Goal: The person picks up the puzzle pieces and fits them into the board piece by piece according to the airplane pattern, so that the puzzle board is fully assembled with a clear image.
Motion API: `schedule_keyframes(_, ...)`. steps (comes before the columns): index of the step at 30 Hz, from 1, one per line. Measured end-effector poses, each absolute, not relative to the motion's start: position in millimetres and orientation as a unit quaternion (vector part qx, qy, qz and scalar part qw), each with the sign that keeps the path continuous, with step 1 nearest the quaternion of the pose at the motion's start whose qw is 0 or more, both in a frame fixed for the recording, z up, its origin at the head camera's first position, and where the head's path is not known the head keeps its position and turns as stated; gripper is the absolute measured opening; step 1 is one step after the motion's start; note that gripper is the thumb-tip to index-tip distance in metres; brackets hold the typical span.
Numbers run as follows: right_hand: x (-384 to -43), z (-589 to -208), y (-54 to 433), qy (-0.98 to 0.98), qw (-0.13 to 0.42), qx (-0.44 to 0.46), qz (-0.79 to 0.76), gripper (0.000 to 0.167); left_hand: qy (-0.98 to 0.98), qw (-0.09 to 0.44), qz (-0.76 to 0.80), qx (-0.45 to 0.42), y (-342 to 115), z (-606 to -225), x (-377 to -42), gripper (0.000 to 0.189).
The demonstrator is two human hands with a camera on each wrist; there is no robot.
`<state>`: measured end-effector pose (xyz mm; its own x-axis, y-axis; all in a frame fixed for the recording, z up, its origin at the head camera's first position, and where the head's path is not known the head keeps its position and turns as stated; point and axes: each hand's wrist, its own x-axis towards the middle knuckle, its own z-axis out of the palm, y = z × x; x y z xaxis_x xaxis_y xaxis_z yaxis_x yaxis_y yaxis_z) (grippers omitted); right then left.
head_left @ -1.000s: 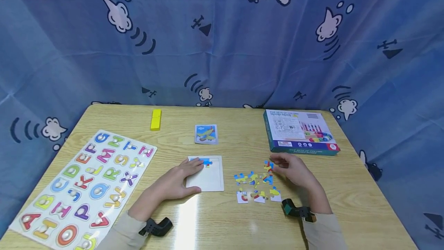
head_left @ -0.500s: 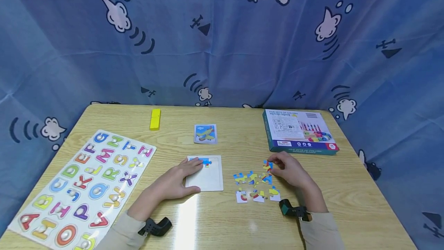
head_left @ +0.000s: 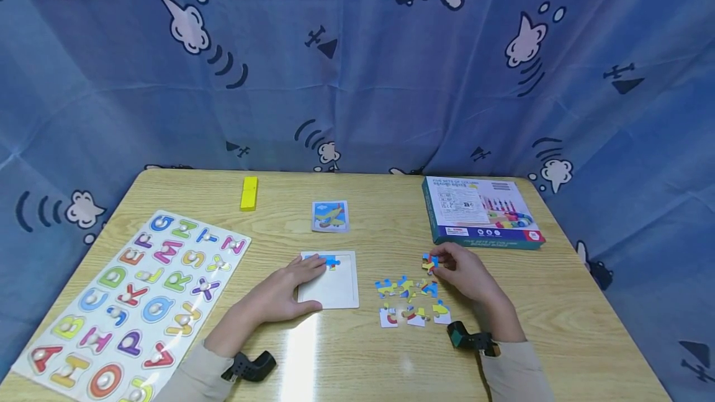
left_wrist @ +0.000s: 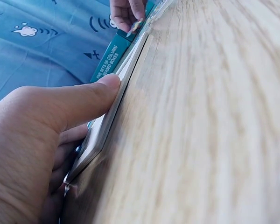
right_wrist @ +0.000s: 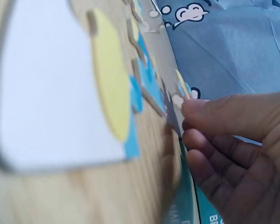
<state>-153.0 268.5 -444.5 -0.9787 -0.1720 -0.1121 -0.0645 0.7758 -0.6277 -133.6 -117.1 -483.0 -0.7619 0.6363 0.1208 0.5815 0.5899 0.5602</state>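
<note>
Step in hand, by judgement: taking up a puzzle piece for the tray. The right hand (head_left: 466, 272) is grasping one blue, red and yellow piece (head_left: 428, 263) between thumb and fingertips, apparently just off the table, at the far edge of the loose pieces (head_left: 416, 314). The tray (head_left: 342, 293) is lying left of these, mostly bare, with blue pieces (head_left: 333, 260) showing along its top edge.

The next move probably calls for carrying the piece left, turning it to suit the picture card (head_left: 330, 216), and seating it against its neighbours.

Pose: the left hand (head_left: 285, 290) is gripping nothing, its fingers extending over the tray's left side and its thumb resting on the near rim, seemingly steadying it. The right hand is reaching in from the right, palm side facing left.
</note>
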Motion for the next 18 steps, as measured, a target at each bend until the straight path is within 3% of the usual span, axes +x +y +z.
schedule_keyframes(9,-151,-442,258,0.927,0.033,-0.113,-0.357,0.024,0.891,0.046,0.298,0.34,-116,-483,-134,0.074)
schedule_keyframes(18,-150,-434,229,0.914,0.035,-0.154,-0.374,0.024,0.889,0.036,0.294,0.349,-116,-483,-134,0.073)
